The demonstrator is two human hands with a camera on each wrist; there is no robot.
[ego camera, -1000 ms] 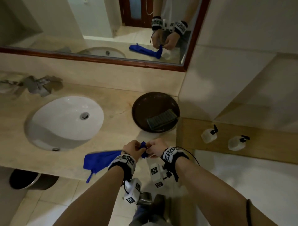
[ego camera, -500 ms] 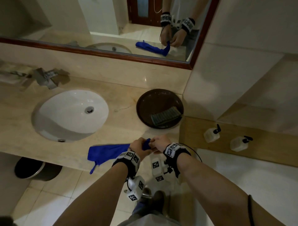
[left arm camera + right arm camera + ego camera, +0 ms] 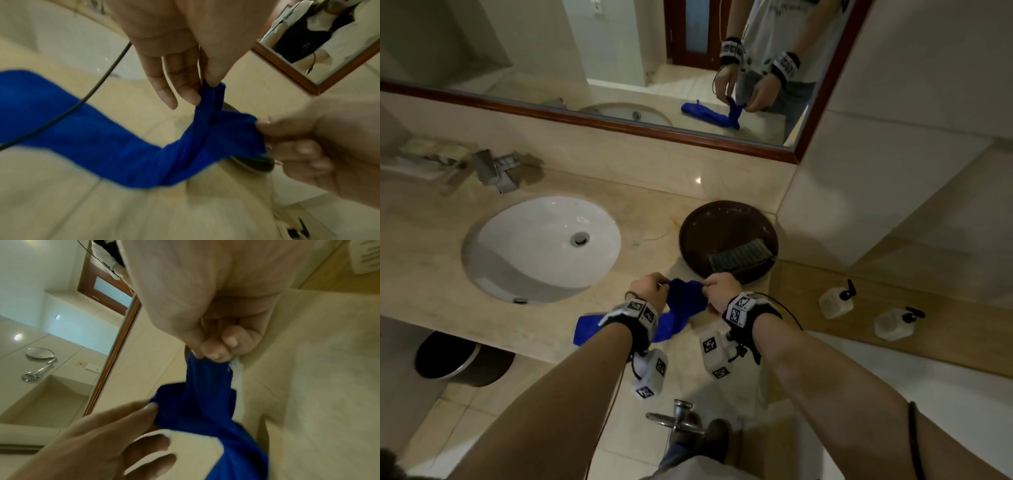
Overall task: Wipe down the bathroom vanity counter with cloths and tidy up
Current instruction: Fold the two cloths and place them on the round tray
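Cloth (image 3: 686,297), blue and limp, is stretched between both hands just above the near edge of the counter (image 3: 441,284), its tail trailing down and away under the left wrist onto the stone. The left hand (image 3: 648,289) pinches one bunched edge between thumb and forefinger, its other fingers (image 3: 164,91) hanging straight and loose. The right hand (image 3: 720,289) is curled tight on the other edge, with the fabric caught under its thumb.

Just beyond the right hand sits a dark round tray (image 3: 702,222) with a brush (image 3: 741,255) lying in it; beyond the left hand is the white basin (image 3: 541,246).

The grip looks like the weak point. The left pinch holds only a narrow fold, so a firm tug to open the cloth would likely pull it free and drop that end off the counter's edge to the floor. A wide sweep from the right hand could also knock the tray, since it sits so near those knuckles.
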